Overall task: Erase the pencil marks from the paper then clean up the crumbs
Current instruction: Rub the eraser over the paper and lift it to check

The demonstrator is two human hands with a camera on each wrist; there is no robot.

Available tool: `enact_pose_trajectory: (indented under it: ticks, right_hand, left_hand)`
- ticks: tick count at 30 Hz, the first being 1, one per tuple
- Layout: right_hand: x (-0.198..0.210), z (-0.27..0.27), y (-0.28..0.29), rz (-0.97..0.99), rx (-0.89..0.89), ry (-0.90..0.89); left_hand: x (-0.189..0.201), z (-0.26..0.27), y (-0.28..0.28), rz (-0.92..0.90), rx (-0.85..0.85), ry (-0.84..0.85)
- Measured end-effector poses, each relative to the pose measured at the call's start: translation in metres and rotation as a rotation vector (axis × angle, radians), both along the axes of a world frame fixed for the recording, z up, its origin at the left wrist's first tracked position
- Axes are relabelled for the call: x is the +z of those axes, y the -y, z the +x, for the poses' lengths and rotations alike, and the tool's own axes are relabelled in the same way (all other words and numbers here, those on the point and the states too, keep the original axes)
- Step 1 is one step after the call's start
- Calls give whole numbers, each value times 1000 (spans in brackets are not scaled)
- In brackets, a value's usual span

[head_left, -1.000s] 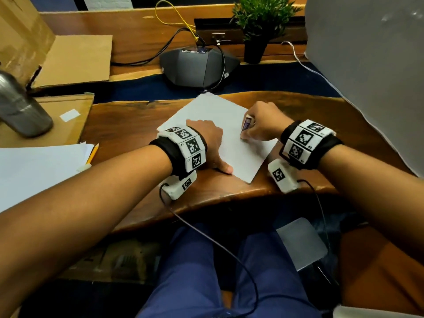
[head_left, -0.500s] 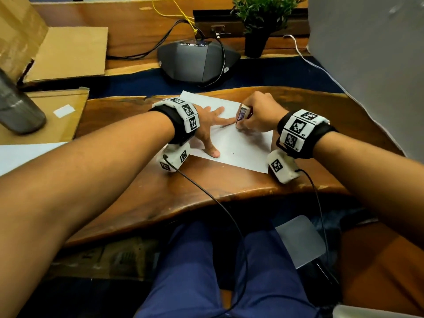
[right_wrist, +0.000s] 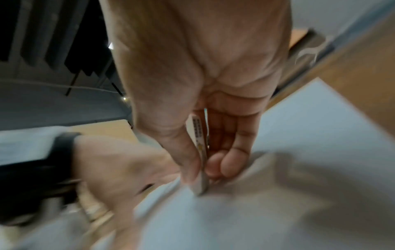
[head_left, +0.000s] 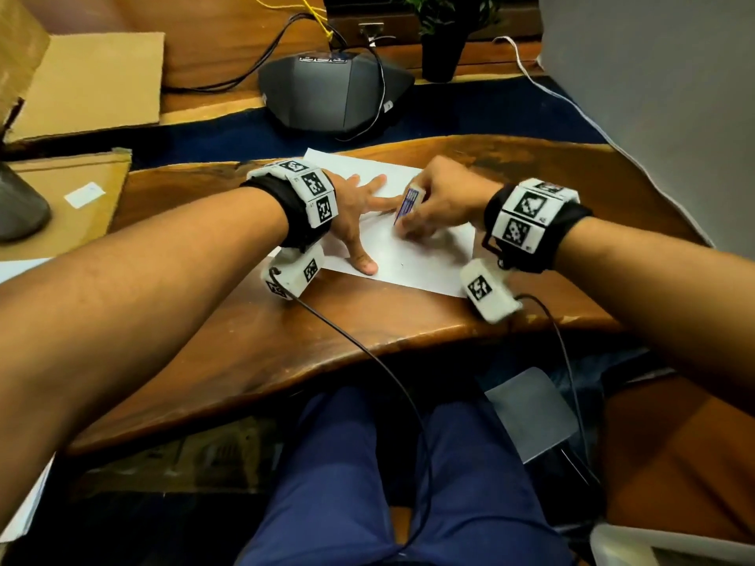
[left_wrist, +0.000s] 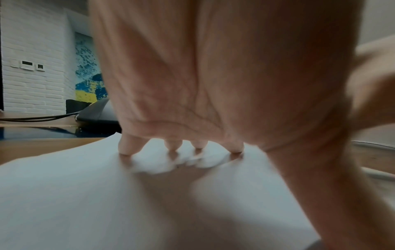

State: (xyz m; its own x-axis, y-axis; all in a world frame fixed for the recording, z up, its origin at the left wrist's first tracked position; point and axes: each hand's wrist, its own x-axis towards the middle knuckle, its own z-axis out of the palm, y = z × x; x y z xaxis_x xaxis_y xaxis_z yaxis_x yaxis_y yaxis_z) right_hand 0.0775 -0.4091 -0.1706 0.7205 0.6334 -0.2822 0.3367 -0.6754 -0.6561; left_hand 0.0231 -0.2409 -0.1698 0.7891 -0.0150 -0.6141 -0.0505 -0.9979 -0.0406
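Observation:
A white sheet of paper [head_left: 416, 259] lies on the wooden desk [head_left: 327, 341]. My left hand [head_left: 359, 210] is spread flat on the sheet's left part, straight fingers pressing it down; the left wrist view shows the fingertips [left_wrist: 126, 148] touching the paper [left_wrist: 85, 194]. My right hand [head_left: 433, 202] pinches a white eraser [head_left: 408, 204] in a blue-printed sleeve, its lower end on the sheet close to my left index finger. In the right wrist view the eraser [right_wrist: 200, 152] stands between thumb and fingers, tip on the paper [right_wrist: 235, 219]. A tiny dark speck [head_left: 402, 264] sits on the sheet.
A grey conference speaker [head_left: 331, 96] with cables sits behind the paper, a potted plant [head_left: 441, 38] to its right. Cardboard pieces [head_left: 90, 79] and a metal bottle [head_left: 20, 206] are at the left. A grey panel [head_left: 653, 96] stands at the right. White sheets [head_left: 20, 271] lie at the left edge.
The paper has turned to lie squarer to the desk edge. My left hand spread its fingers and reached across the sheet. My right hand with the eraser came closer to the left fingers.

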Motion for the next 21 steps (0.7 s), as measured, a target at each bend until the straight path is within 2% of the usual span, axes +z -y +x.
enact_pose_trajectory:
  ticks: [2,5,6,10,13,14,18,21]
  right_hand:
    - [-1,6,1,44,-72,37]
    - [-9,-17,-2,-21,99,31]
    - [-9,-18,-2,-35,102,25]
    - [-4,2,3,49,-102,41]
    - [-9,-25,1,-30,117,19]
    - [-9,-29,2,-42,134,-7]
    - [-5,-9,3,49,-77,56]
    - [-12,-33,-2,-9,122,44]
  left_hand:
    - [0,-1,0,3,2,2]
    - [1,-3,-1,2,5,-4]
    - [1,-4,-1,1,2,-5]
    - [2,-3,4,3,-4,5]
    - [3,-4,1,8,8,-6]
    - [3,-4,1,5,6,-8]
    - [2,-3,3,10,1,11]
    - [0,-4,-1,-4,1,2]
